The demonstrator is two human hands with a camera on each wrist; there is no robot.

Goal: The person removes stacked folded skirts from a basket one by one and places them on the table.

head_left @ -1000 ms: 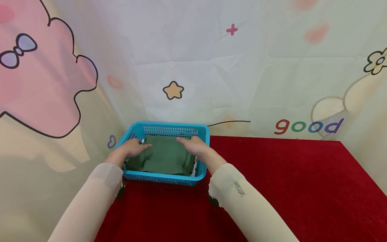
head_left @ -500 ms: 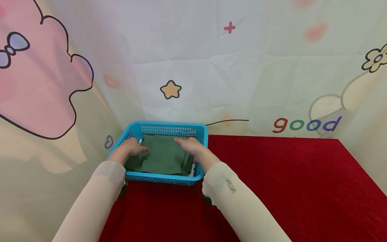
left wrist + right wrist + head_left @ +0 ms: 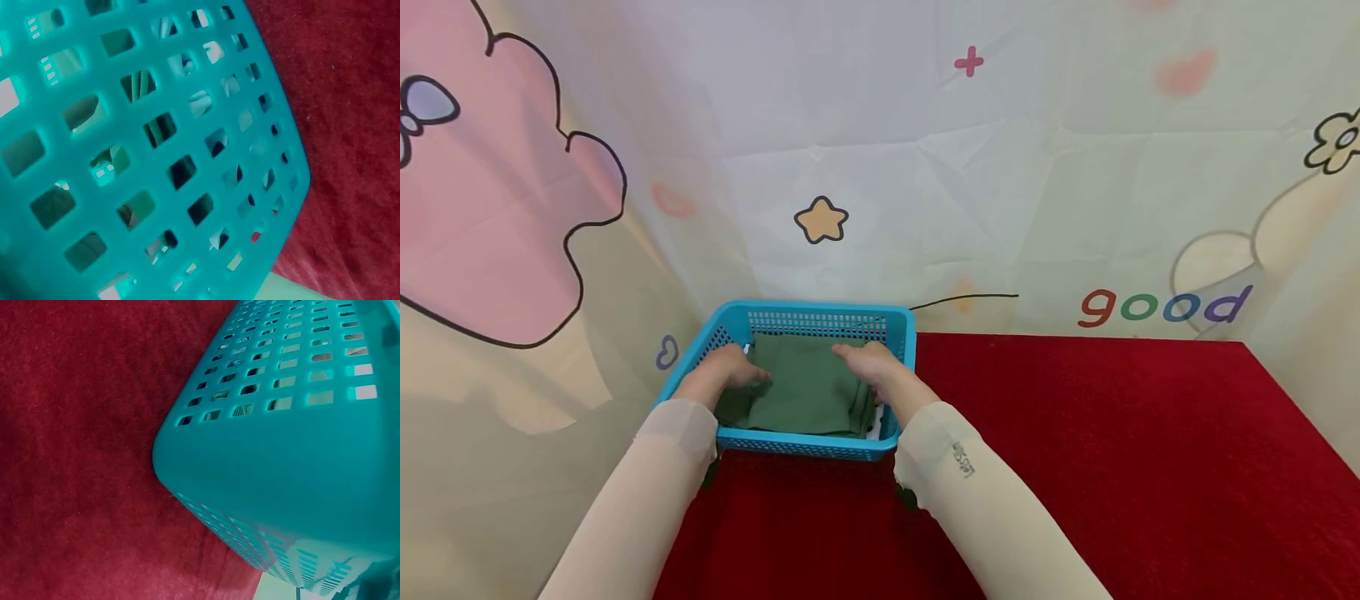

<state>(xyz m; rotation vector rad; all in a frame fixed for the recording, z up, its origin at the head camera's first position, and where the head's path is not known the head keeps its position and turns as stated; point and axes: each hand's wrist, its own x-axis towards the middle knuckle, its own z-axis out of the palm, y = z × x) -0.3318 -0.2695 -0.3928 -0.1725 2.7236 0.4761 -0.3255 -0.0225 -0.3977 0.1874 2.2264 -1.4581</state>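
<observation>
Folded dark green cloth [image 3: 808, 387] lies inside a blue plastic basket [image 3: 805, 442], seen in the head view. Along the cloth's left side, my left hand [image 3: 726, 371] reaches down into the basket, its thumb stretched out over the cloth. My right hand [image 3: 876, 367] is at the opposite side, thumb pointing inward across the cloth's upper right part. The other fingers of both hands are mostly hidden below the palms. White material [image 3: 876, 423] shows at the cloth's lower right. The wrist views show only the basket's perforated walls [image 3: 169, 144] and nothing of either hand.
Red velvety fabric [image 3: 1075, 450] covers the tabletop under and right of the basket. A printed curtain [image 3: 880, 167] hangs close behind the basket and along the left side. Pale sleeves [image 3: 992, 500] cover both forearms.
Both hands stay at the cloth's sides. The right hand has sunk slightly lower beside the cloth, and the left thumb has dropped a little. The head view has shifted slightly.
</observation>
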